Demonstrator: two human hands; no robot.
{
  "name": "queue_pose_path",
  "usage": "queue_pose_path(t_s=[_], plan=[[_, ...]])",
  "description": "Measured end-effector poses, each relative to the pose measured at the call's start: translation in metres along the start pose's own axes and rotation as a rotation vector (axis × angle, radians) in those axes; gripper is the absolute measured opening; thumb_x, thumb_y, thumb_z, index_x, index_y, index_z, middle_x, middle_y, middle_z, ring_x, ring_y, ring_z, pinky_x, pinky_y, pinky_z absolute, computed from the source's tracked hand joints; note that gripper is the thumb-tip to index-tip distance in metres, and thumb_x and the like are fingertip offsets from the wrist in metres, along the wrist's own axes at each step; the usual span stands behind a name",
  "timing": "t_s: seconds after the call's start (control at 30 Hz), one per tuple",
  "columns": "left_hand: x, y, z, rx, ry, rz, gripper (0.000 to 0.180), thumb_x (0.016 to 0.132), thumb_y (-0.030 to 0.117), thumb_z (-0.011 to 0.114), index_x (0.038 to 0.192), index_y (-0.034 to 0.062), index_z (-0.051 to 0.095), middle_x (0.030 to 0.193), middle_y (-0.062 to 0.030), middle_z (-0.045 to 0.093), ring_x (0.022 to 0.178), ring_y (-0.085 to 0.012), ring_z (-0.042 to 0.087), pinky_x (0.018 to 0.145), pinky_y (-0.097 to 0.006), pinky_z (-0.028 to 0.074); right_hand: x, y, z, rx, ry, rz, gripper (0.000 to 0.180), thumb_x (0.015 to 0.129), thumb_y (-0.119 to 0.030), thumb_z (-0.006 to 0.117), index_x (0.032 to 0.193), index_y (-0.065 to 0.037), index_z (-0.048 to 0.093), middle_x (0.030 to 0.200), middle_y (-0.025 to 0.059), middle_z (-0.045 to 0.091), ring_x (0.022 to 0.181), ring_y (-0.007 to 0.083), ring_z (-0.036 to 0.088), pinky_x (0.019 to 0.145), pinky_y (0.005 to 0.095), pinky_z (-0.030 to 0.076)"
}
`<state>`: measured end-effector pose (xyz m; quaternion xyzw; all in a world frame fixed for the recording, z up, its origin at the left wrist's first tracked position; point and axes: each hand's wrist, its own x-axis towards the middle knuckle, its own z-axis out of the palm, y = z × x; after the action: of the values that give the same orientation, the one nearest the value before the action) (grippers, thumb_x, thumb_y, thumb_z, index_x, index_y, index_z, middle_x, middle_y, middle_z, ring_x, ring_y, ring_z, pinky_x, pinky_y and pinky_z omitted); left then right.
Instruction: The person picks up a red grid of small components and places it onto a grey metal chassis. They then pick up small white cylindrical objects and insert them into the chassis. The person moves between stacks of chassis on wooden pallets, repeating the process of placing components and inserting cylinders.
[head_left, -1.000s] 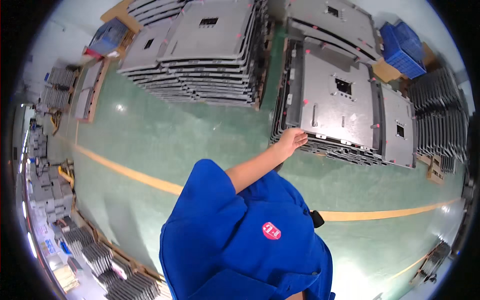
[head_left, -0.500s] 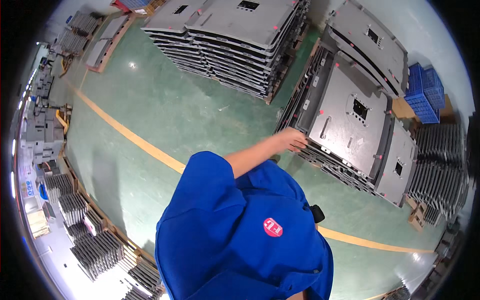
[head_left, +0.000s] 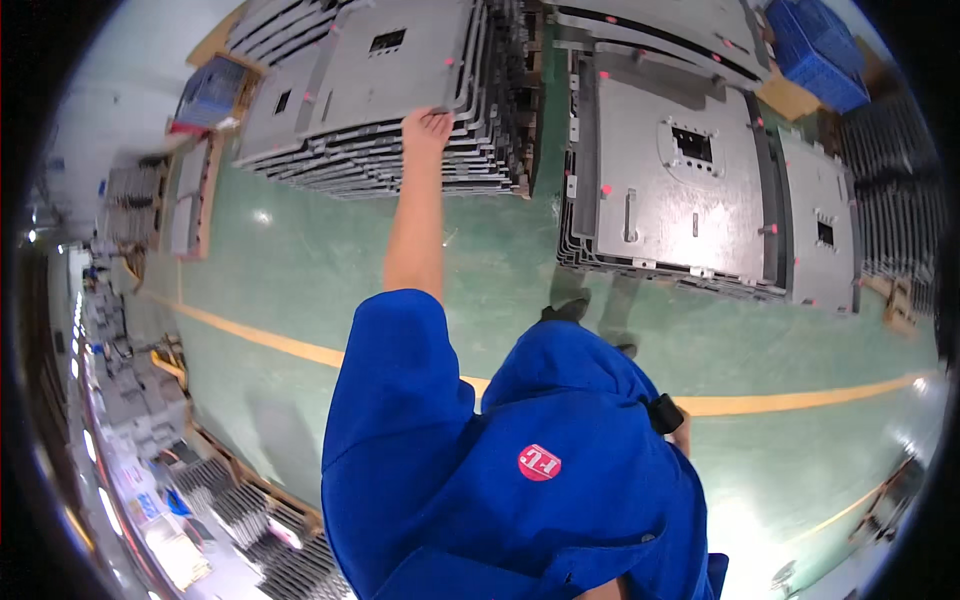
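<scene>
My left hand reaches out at the front edge of the left stack of grey metal panels. Its fingers are curled in at the top panel's near corner; whether they grip the rim or something small cannot be made out. The top panel has a dark rectangular cutout and red dots near its edges. Of my right hand only a strip of skin shows, low beside my body, next to a black object at the wrist; its fingers are hidden.
To the right stands another stack of grey panels, its top one with a slot and a handle. Blue crates sit behind it. A yellow line crosses the green floor. Racked panels fill the lower left.
My left hand has swung from the right stack's corner across to the left stack's front edge. The view has turned, and my right wrist shows more skin.
</scene>
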<state>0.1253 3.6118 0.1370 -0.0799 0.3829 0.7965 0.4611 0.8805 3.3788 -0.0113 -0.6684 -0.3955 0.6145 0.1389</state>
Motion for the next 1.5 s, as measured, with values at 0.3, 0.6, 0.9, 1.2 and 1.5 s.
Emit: queue_pose_path(t_s=[0.3,0.6,0.9,1.2,1.5], plan=[[-0.01,0.054,0.051,0.053,0.12,-0.007,0.04,0.066,0.009,0.055,0.097,-0.0081,0.039,0.1,-0.0168,0.047,0.097,-0.0365,0.047,0.066,-0.035,0.04,-0.05,-0.043,0.034,-0.209,0.054,0.195,0.016,0.076,-0.017,0.051,0.083,-0.003,0.056,0.068,0.0103,0.059,0.054,0.0184,0.059,0.044,0.0293,0.049],[-0.04,0.082,0.107,0.101,0.031,0.013,0.041,0.07,0.01,0.053,0.101,-0.0103,0.035,0.104,-0.0193,0.044,0.101,-0.0399,0.045,0.066,-0.036,0.04,-0.023,-0.023,0.021,-0.203,0.008,0.093,0.019,0.076,-0.017,0.051,0.083,0.0,0.056,0.067,0.0103,0.059,0.053,0.0171,0.058,0.044,0.0276,0.049],[-0.011,0.057,0.06,0.266,0.144,0.012,0.032,0.073,0.019,0.057,0.092,-0.0005,0.041,0.09,-0.0105,0.05,0.087,-0.0307,0.054,0.056,-0.03,0.041,-0.024,-0.05,0.02,-0.061,0.074,0.148,0.019,0.076,-0.019,0.053,0.082,-0.002,0.055,0.067,0.0085,0.059,0.053,0.015,0.058,0.043,0.0266,0.047],[0.021,0.027,-0.024,0.257,0.256,0.031,0.021,0.077,0.018,0.052,0.081,-0.001,0.044,0.082,-0.0134,0.051,0.075,-0.0301,0.054,0.048,-0.025,0.043,-0.04,-0.026,0.018,-0.112,0.077,0.223,0.018,0.075,-0.016,0.051,0.081,0.0,0.056,0.065,0.0111,0.059,0.053,0.0174,0.059,0.042,0.0283,0.048],[0.01,0.033,-0.033,0.32,0.059,-0.006,0.037,0.08,0.025,0.05,0.095,-0.0076,0.039,0.093,-0.0213,0.051,0.089,-0.0352,0.052,0.066,-0.037,0.047,-0.027,-0.058,0.019,-0.182,0.093,0.136,0.017,0.073,-0.015,0.052,0.082,-0.001,0.056,0.066,0.0108,0.06,0.052,0.0174,0.058,0.043,0.0284,0.049]])
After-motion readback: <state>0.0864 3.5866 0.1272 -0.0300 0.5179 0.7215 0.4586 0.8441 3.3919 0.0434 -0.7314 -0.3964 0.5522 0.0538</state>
